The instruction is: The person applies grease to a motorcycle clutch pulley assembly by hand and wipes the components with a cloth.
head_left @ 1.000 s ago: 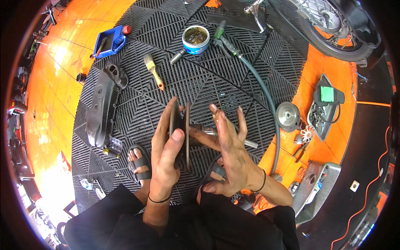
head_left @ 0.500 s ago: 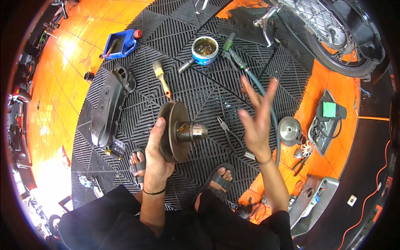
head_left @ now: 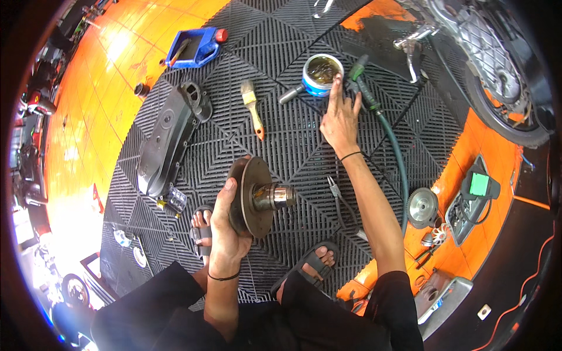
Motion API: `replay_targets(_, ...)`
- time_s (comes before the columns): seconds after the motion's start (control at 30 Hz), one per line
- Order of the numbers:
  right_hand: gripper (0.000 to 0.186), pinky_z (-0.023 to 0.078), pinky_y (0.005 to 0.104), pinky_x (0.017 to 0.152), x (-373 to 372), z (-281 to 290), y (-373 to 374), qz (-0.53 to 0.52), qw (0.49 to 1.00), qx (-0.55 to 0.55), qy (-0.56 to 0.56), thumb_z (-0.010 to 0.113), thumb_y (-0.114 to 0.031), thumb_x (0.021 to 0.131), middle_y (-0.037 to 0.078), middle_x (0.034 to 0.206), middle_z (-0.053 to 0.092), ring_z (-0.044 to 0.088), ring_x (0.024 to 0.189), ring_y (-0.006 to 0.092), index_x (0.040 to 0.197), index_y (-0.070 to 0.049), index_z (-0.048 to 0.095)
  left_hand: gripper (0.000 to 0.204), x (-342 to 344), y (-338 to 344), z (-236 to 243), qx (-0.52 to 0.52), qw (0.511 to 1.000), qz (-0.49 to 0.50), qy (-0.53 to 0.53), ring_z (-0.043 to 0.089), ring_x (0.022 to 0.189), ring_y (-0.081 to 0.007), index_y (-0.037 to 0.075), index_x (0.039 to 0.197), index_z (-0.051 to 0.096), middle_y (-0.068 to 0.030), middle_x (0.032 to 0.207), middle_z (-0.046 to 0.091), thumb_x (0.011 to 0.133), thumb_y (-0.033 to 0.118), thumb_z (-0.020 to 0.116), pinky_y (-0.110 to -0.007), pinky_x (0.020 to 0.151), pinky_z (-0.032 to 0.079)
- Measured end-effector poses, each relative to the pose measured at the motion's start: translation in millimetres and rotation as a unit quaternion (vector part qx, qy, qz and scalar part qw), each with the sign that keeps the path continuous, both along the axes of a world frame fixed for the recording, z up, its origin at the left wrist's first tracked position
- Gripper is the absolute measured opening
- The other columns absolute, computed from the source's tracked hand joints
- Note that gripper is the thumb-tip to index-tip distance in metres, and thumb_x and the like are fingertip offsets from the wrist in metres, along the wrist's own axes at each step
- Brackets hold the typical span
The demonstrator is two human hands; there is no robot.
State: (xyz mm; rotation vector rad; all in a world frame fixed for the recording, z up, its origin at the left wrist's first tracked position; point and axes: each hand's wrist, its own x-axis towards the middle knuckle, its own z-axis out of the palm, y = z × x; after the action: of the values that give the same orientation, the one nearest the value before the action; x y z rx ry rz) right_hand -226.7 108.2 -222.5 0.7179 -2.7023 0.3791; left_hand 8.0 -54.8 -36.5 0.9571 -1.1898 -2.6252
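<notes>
My left hand (head_left: 227, 237) grips a dark metal pulley (head_left: 254, 196) with two round discs, its shiny cylindrical hub (head_left: 278, 198) pointing right. My right hand (head_left: 341, 117) reaches up with fingers extended, the longest fingertips at the near rim or just inside the open white and blue tub of brown grease (head_left: 323, 71); whether they touch the grease I cannot tell. A short metal cylinder (head_left: 290, 94) lies left of the tub, and a paintbrush (head_left: 253, 109) lies below it. Pliers (head_left: 338, 196) rest on the mat between my arms.
Around me on the black grid mat (head_left: 281, 140) are a black casing (head_left: 164, 143), a blue jug (head_left: 190, 47) and an air hose (head_left: 391, 146). A scooter wheel (head_left: 497, 126) stands upper right; a gear (head_left: 421, 207) and a parts tray (head_left: 465, 207) lie at the right.
My right hand has left the pulley and moved up to the grease tub. The pulley, in my left hand, has turned so its hub points right and sits a little lower.
</notes>
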Motion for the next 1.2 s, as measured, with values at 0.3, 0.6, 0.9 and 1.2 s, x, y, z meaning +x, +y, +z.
replay_targets(0.3, 0.11, 0.013, 0.059, 0.123, 48.4, 8.6, 24.9, -0.055, 0.99, -0.125, -0.022, 0.071, -0.008, 0.082, 0.023, 0.164, 0.03, 0.055, 0.121, 0.037, 0.161, 0.004, -0.005, 0.06, 1.5, -20.8, -18.8, 0.094, 0.993, 0.067, -0.018, 0.064, 0.117, -0.0262, 0.003, 0.139, 0.054, -0.0147, 0.13, 0.065, 0.105, 0.051, 0.044, -0.044, 0.102, 0.053)
replay_targets(0.6, 0.122, 0.029, 0.0501, 0.12, 186.4, 95.6, 19.6, 0.105, 0.802, -0.562, -0.173, 0.074, -0.031, 0.09, 0.031, 0.158, 0.035, 0.058, 0.128, 0.0395, 0.157, -0.003, -0.025, 0.072, -19.3, -21.4, -26.5, 0.285, 0.958, -0.037, 0.016, 0.063, 0.114, -0.0402, 0.005, 0.139, 0.055, -0.0195, 0.132, 0.064, 0.102, 0.064, 0.036, -0.07, 0.089, 0.05)
replay_targets(0.9, 0.105, 0.047, 0.0465, 0.107, 269.6, 106.0, 62.9, -0.132, 0.839, -0.527, -0.002, 0.073, 0.0, 0.085, 0.024, 0.143, 0.052, 0.065, 0.113, 0.0294, 0.162, 0.0, 0.001, 0.087, -31.7, 35.2, -42.0, 0.209, 0.951, -0.228, 0.006, 0.035, 0.146, -0.0438, 0.009, 0.154, 0.041, -0.0265, 0.161, 0.033, 0.095, 0.072, 0.04, -0.073, 0.106, 0.035)
replay_targets(1.2, 0.098, 0.053, 0.0409, 0.097, 340.5, 54.2, 178.2, -0.48, 0.762, -0.433, 0.016, 0.069, 0.006, 0.084, 0.018, 0.126, 0.061, 0.066, 0.106, 0.0268, 0.163, -0.004, 0.012, 0.07, -36.7, 45.1, -24.9, 0.057, 0.972, -0.227, 0.018, 0.047, 0.136, -0.0381, 0.019, 0.149, 0.048, -0.013, 0.152, 0.047, 0.094, 0.062, 0.049, -0.072, 0.097, 0.046)
